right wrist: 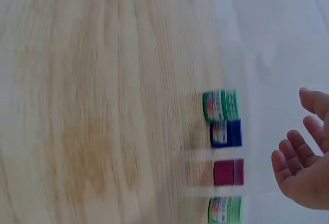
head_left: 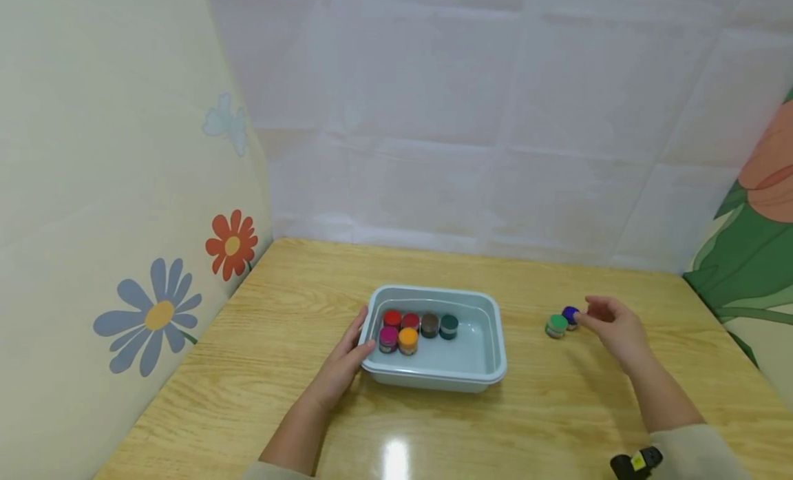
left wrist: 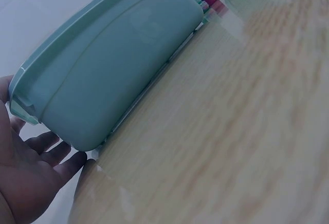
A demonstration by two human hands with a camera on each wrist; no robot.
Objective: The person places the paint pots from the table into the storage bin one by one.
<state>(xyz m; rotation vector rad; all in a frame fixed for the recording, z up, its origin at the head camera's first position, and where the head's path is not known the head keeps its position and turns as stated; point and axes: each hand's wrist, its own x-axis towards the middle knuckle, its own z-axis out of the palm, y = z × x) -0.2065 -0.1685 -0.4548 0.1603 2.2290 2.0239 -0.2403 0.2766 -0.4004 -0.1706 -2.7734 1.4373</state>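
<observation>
A pale blue-green plastic tub [head_left: 434, 381] holds several small paint jars, among them an orange jar [head_left: 407, 341], a brown jar [head_left: 429, 325] and a dark green jar [head_left: 449, 326]. My left hand [head_left: 341, 363] grips the tub's left end, thumb on the rim and fingers against the outer wall. To the right, my right hand [head_left: 619, 332] is beside a blue jar [head_left: 571, 316] and a green jar [head_left: 556, 325]. In the right wrist view this hand [right wrist: 308, 157] has loosely bent fingers holding nothing; a magenta jar [right wrist: 229, 172] and a light green jar [right wrist: 225, 209] also stand there.
The wooden table [head_left: 483, 439] meets a white cloth backdrop [head_left: 421, 122] at its far edge. Flower-printed panels [head_left: 161, 315] stand along the left and right sides. A black strap device [head_left: 637, 463] sits at the right wrist.
</observation>
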